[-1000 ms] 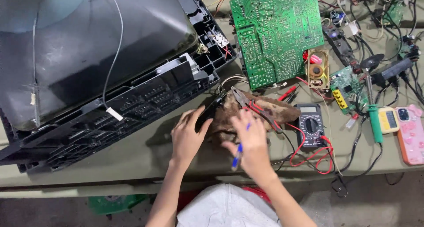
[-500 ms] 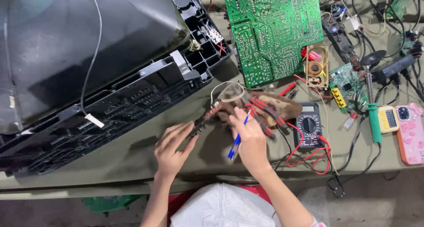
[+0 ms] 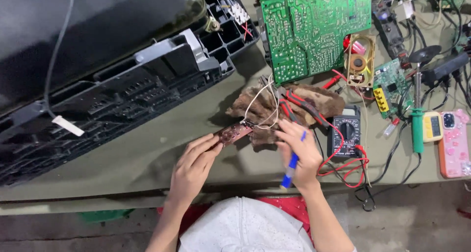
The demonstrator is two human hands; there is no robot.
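A small brown board (image 3: 234, 132) is pinched at its near end by the left hand (image 3: 192, 169), just at 9 o'clock of a brown rag (image 3: 274, 109). A blue pen (image 3: 291, 164) is clasped in the right hand (image 3: 300, 151), whose fingertips are blurred. At 3 o'clock one multimeter (image 3: 347, 134) lies among red leads; at 12 one green board (image 3: 314, 28), at 10 one black casing (image 3: 113, 80), both cut off by the frame
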